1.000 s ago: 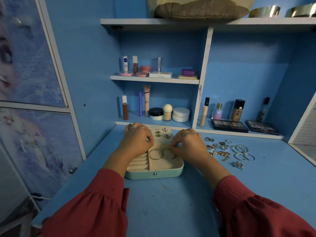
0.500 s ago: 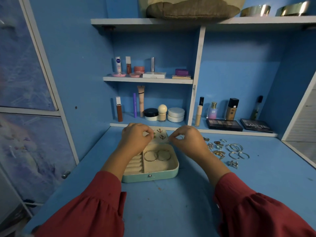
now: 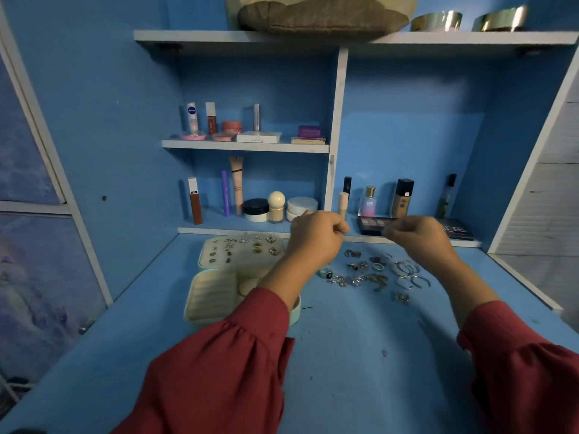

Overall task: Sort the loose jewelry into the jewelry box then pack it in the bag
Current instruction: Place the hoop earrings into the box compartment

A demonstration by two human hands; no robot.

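Note:
The mint jewelry box [image 3: 216, 296] lies open on the blue desk, its cream lid [image 3: 241, 250] studded with several earrings; my left forearm hides part of the tray. Loose jewelry [image 3: 374, 272], rings and hoops, is scattered to the right of the box. My left hand [image 3: 316, 236] hovers above the pile's left edge, fingers curled, thumb against forefinger. My right hand [image 3: 419, 241], blurred, hovers above the pile's right side with curled fingers. Nothing shows between either hand's fingertips. A beige-brown bag [image 3: 313, 14] sits on the top shelf.
Cosmetics fill the shelves behind: jars [image 3: 302, 206], tubes, a perfume bottle [image 3: 368, 202], and eyeshadow palettes [image 3: 374, 225] right behind my hands. Two metal bowls [image 3: 438, 21] stand on the top shelf. A cupboard door is at the left, a white side panel at the right.
Both hands lifted off the jewelry box and moved right, now apart above the loose pile. The view shifted right too.

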